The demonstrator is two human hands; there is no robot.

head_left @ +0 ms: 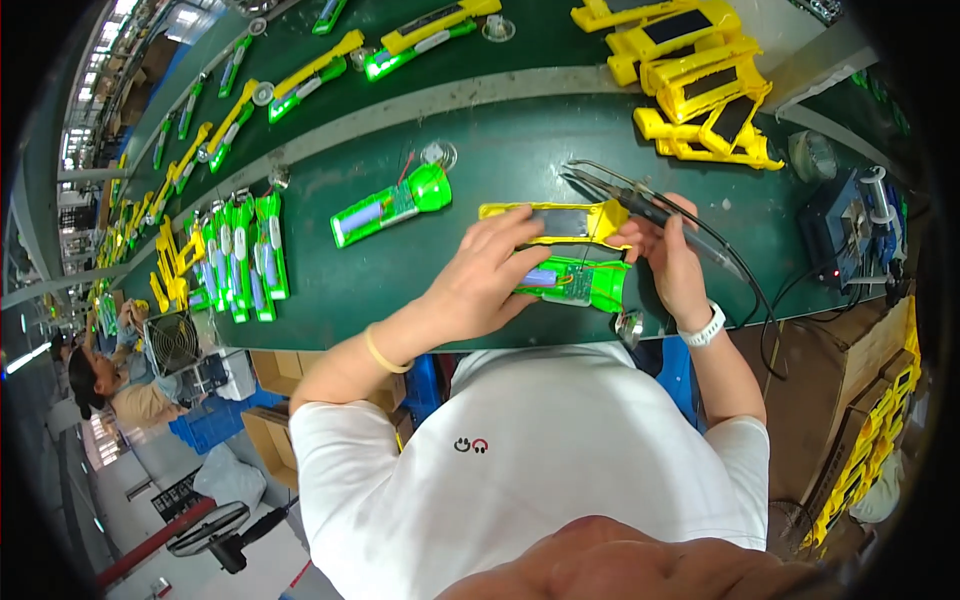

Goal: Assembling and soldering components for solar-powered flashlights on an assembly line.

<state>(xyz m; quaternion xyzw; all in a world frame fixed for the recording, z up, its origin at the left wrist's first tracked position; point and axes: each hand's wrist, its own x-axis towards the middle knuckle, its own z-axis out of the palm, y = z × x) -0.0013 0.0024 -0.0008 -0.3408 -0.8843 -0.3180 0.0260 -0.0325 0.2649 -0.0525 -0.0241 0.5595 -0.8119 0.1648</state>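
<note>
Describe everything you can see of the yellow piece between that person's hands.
The yellow piece is long and narrow, looks like moulded plastic and widens at its right end. A dark rectangular panel lies along its middle. It runs left to right, just beyond the open green housing, above the green bench. The left hand partly covers its left half; the right hand has fingertips at its wide end, their grip unclear. Its underside is hidden.

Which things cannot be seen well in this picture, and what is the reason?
Head view:
Left end of the green housing: covered by the left hand.
Part of the yellow casing: under the same hand.
Topmost green unit: cut off by the upper edge.
What the distant person handles: too small and blurred.
</note>
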